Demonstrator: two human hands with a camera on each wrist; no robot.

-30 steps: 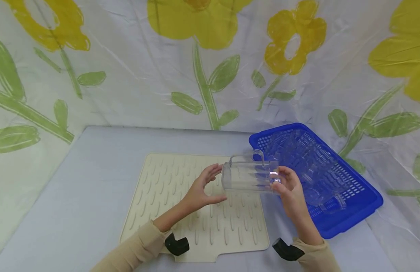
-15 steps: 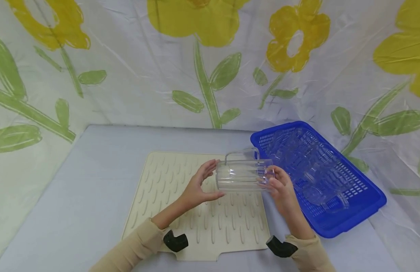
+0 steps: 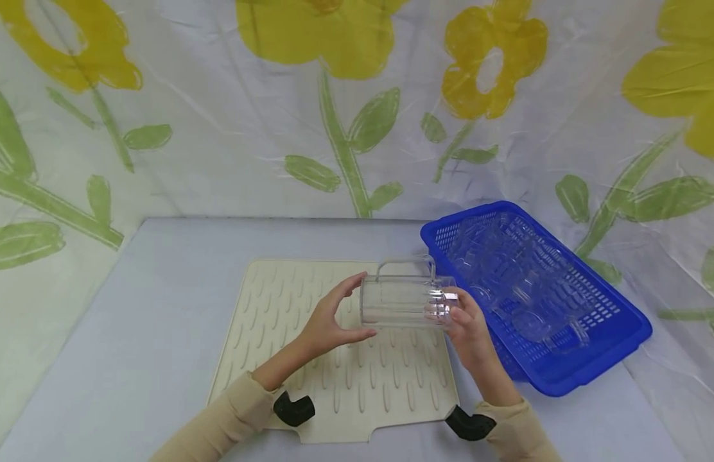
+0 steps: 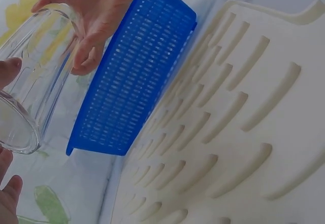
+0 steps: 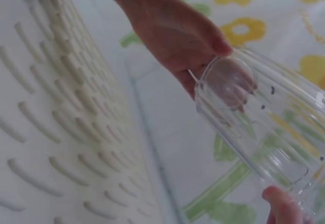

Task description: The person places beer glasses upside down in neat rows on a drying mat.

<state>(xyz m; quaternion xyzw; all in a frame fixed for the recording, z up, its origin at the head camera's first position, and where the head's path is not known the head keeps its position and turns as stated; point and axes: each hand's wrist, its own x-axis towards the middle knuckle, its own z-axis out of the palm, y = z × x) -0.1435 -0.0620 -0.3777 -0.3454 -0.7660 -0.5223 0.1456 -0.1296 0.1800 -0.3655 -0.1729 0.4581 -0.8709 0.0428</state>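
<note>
A clear glass beer mug (image 3: 406,301) lies on its side in the air above the cream mat (image 3: 339,398), its handle on the far side. My right hand (image 3: 469,333) grips the mug's right end, thumb in front and fingers behind. At the other end, my left hand (image 3: 325,327) is spread in a C shape around the rim, fingertips level with the top edge and thumb just below. In the left wrist view, the gripping right hand (image 4: 96,10) shows beyond the mug (image 4: 43,66). The right wrist view shows the left hand (image 5: 177,43) at the rim.
A blue perforated basket (image 3: 600,372) with several clear glass mugs (image 3: 530,321) stands at the right. The mat, with raised ridges, lies on a pale grey table (image 3: 143,321). Behind the table hangs a white curtain (image 3: 218,173) printed with yellow flowers.
The mug has moved left, away from the basket, and turned slightly as the right hand carries it. Its rim has come further between the left hand's fingers and thumb.
</note>
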